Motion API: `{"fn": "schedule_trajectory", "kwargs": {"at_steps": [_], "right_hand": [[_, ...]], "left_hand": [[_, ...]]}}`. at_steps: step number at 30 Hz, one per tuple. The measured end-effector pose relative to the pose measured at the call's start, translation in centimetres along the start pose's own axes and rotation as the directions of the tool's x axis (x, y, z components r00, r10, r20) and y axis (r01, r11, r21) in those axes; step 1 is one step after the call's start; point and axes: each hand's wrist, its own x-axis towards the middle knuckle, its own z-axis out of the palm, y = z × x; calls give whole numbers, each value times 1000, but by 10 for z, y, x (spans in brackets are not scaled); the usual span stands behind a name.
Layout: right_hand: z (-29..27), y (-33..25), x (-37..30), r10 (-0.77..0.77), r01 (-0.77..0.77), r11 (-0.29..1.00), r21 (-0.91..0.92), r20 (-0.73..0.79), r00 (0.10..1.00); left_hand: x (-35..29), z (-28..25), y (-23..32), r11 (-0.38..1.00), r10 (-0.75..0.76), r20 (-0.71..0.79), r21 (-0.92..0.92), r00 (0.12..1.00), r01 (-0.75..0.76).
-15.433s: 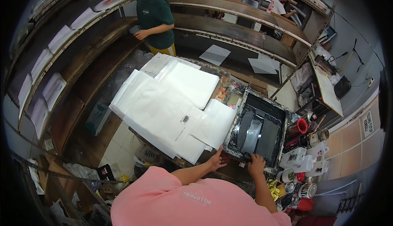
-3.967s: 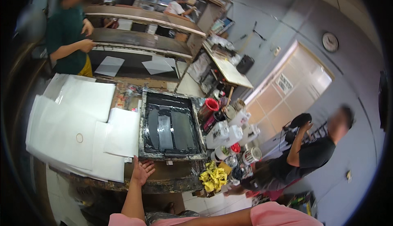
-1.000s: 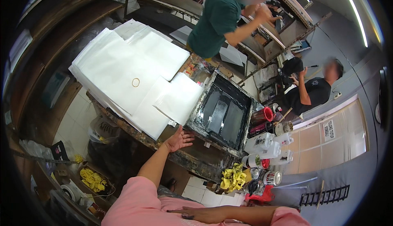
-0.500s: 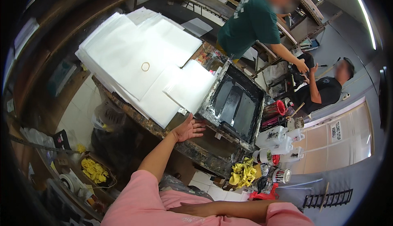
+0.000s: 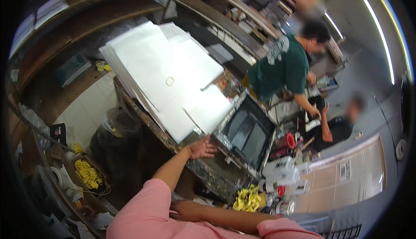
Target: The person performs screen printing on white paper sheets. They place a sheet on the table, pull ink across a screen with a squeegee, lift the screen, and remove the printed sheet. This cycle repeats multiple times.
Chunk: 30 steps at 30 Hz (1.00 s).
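My left hand (image 5: 202,148) is open, fingers spread, at the near edge of a worktable, beside a dark-framed printing screen (image 5: 247,128). It holds nothing. The screen lies tilted over the table's right end, with dark ink smears around its mesh and frame. To its left is a broad stack of white paper sheets (image 5: 151,65), with a small tan ring (image 5: 169,81) on top. My right hand (image 5: 185,210) lies low against my waist, its fingers stretched out and somewhat blurred. Nothing shows in it.
A person in a green shirt (image 5: 277,68) and another in black (image 5: 331,130) stand beyond the table, hands close together. White plastic containers (image 5: 279,167), tins and a yellow crumpled cloth (image 5: 247,199) crowd the right end. A dark bag (image 5: 115,137) sits below left; shelves line the back.
My view has shifted, so the table sits differently in the picture. My left hand stays by the screen frame; my right hand remains at my waist. The person in green has straightened a little.
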Motion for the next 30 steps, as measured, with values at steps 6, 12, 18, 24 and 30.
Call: {"fn": "schedule_trajectory", "kwargs": {"at_steps": [6,12,18,24,30], "right_hand": [[-2,101,1,392,-347,893,-288,116,913],[23,135,16,411,-365,877,-313,94,907],[-12,97,20,377,-388,914,-123,-102,921],[-27,109,-33,557,-546,829,121,-256,790],[-38,63,-126,606,-569,794,213,-355,712]], "left_hand": [[-3,-2,-9,1000,23,-26,10,999,-22],[1,-7,-9,999,15,80,-51,997,-11],[2,-3,3,998,10,60,-61,998,-7],[5,3,9,991,-60,9,-123,998,61],[2,7,7,982,-106,-113,-169,988,87]]}}
